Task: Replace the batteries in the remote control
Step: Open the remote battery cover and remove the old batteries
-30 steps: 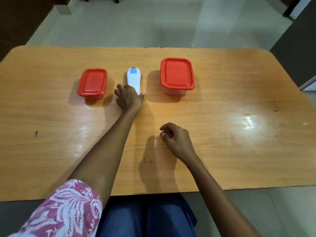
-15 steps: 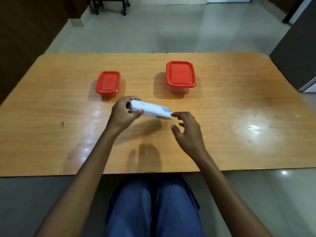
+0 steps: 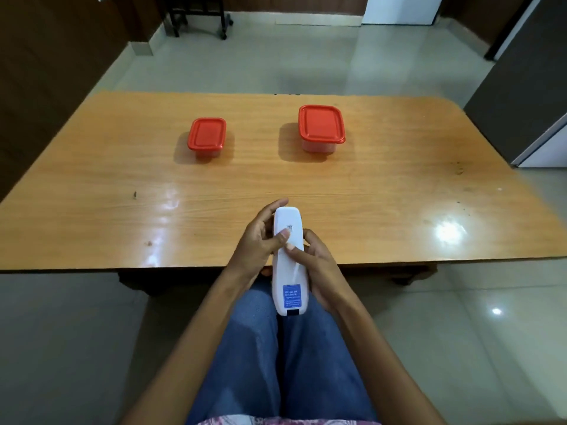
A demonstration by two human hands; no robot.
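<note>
A pale tiled floor runs around a long orange-brown wooden surface (image 3: 368, 191), glossy with lamp glare near its right edge. A person sits at the near edge, blue-trousered knees below it.

The slim white plastic remote control (image 3: 288, 259) is off the surface, held in the air over its near edge and the lap, back side up. Its long axis runs straight away from the person: the end with the blue label (image 3: 291, 296) points to the body, the rounded end points to the far edge. Both hands clasp it. The left hand (image 3: 260, 240) wraps the upper half from the left, fingers curled behind and the thumb laid across the back. The right hand (image 3: 319, 265) cups the lower half from the right, its thumb also pressed on the back, touching or nearly touching the left thumb. Each grip is closed around the remote, neither hand holding anything else. I judge the thumbs are placed to slide the battery cover along that long axis; which way it slides I cannot tell, and no seam is clear.

Toward the far edge stand two clear plastic boxes, well apart: a small one with a red lid (image 3: 207, 134) left of centre, and a larger one with a red lid (image 3: 320, 124) right of centre. Both are shut; their contents cannot be seen.
</note>
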